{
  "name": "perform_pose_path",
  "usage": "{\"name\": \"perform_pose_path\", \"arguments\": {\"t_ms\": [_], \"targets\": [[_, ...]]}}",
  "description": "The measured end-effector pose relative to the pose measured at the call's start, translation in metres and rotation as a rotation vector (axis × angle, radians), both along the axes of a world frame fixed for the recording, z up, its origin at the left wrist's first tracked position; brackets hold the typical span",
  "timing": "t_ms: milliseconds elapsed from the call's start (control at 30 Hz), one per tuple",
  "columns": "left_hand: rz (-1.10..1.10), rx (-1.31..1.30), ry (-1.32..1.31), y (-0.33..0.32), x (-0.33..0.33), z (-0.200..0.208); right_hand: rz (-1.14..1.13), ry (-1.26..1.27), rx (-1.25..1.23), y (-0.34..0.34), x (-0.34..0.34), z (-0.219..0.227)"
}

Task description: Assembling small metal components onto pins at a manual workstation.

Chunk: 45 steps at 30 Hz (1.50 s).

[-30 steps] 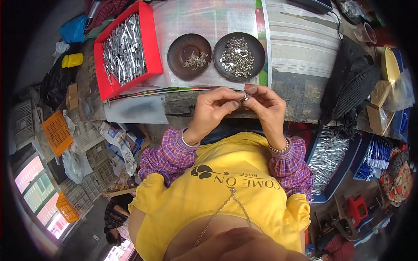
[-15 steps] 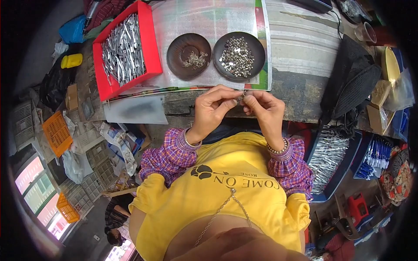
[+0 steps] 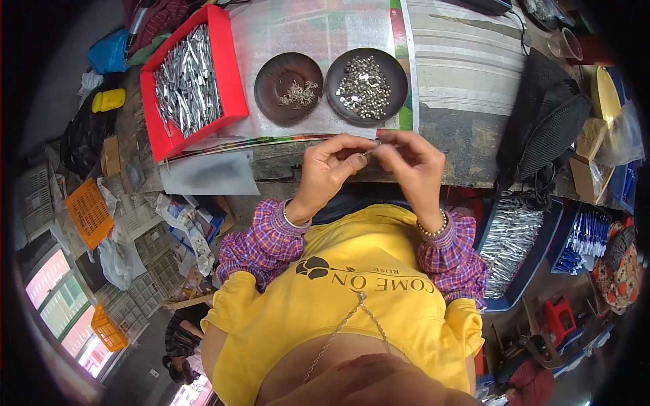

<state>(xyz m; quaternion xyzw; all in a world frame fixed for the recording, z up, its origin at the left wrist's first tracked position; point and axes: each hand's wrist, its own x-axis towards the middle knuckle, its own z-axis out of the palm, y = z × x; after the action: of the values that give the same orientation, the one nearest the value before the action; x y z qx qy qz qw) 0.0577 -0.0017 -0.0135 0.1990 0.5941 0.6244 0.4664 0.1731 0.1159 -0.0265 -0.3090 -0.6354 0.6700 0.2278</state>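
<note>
I see my left hand [image 3: 330, 169] and right hand [image 3: 412, 166] meeting mid-frame, fingertips pinching one small metal piece [image 3: 369, 151] between them, kept just below the two brown bowls [image 3: 367, 84] on the counter [image 3: 467, 88], within easy reach.

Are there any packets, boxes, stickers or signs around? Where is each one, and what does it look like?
Printed sheet: under the two brown dishes, glossy, pale with a green and red edge.
Cardboard box: far right, small, tan.
Clear plastic bag: beside that box, crumpled.
Blue bag: upper left, soft, shiny.
Yellow shirt: dark flower print and lettering on the chest.
No screens show.
</note>
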Motion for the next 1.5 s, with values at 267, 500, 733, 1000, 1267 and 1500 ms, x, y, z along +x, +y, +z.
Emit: {"name": "perform_pose_path", "arguments": {"t_ms": [267, 500, 733, 1000, 1267, 1500], "targets": [[-0.052, 0.018, 0.095, 0.004, 0.0, -0.003, -0.005, -0.063, -0.189, 0.004, 0.003, 0.003], [-0.04, 0.003, 0.091, 0.006, -0.002, -0.002, 0.065, -0.045, 0.076, 0.003, 0.004, -0.005], [-0.056, 0.078, 0.275, 0.004, 0.0, -0.009, 0.015, -0.036, -0.002, 0.002, 0.009, -0.004], [0.029, 0.165, 0.005, -0.01, 0.001, 0.002, 0.156, 0.025, -0.273, -0.004, 0.004, 0.01], [0.527, -0.22, 0.77, -0.127, -0.092, 0.009, 0.266, -0.017, -0.29, -0.013, -0.007, 0.008], [0.361, -0.359, 1.396, -0.172, -0.126, -0.023, 0.318, -0.066, -0.317, -0.022, -0.013, 0.001]]}}
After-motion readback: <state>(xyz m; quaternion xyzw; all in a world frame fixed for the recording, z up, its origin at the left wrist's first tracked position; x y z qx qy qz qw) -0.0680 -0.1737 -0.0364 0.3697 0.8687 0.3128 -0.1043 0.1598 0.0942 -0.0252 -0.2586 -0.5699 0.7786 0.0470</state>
